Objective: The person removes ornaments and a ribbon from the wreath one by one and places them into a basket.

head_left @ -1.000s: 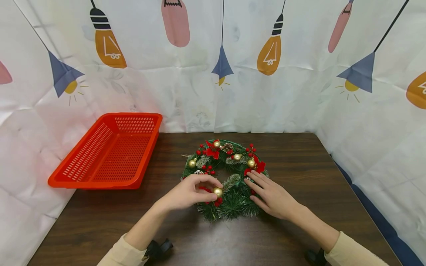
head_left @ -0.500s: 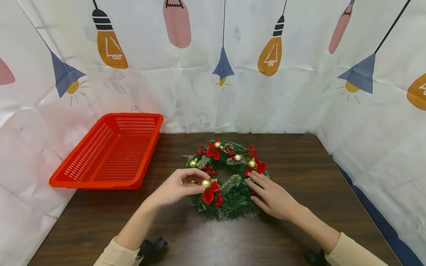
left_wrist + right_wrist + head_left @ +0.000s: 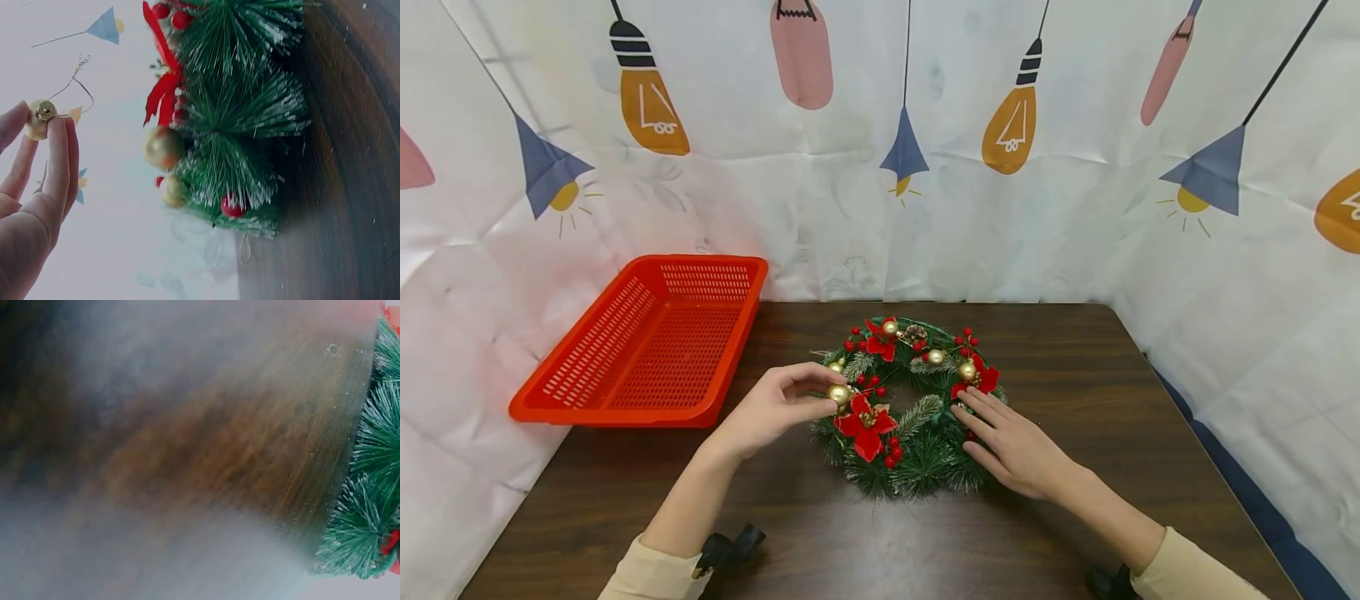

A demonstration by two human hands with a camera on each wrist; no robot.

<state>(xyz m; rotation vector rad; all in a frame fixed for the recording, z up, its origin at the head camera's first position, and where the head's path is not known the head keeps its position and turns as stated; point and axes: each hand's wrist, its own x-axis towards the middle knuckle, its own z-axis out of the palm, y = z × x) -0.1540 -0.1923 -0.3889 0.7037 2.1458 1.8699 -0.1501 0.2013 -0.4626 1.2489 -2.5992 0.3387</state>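
Observation:
My left hand (image 3: 775, 408) pinches a small gold Christmas ball (image 3: 838, 394) between thumb and fingertips, at the wreath's left side. In the left wrist view, the same gold ball (image 3: 37, 122) shows its cap and a thin gold thread (image 3: 80, 81) rising from it, held apart from the greenery. The round green Christmas wreath (image 3: 925, 458) lies on the table, trimmed with red poinsettias (image 3: 867, 427), red berries, pinecones and several gold balls. My right hand (image 3: 1018, 446) rests with fingers straight on the wreath's right side. The right wrist view shows only green wreath tips (image 3: 375, 437) at its edge.
A red plastic basket (image 3: 617, 417) with perforated walls stands at the table's left. The dark wooden table (image 3: 1060, 350) ends at a white curtain (image 3: 850, 233) printed with lamps, which also hangs at both sides.
My left hand has moved left and slightly away from me with the gold ball, uncovering the front-left poinsettia. My right hand stays on the wreath.

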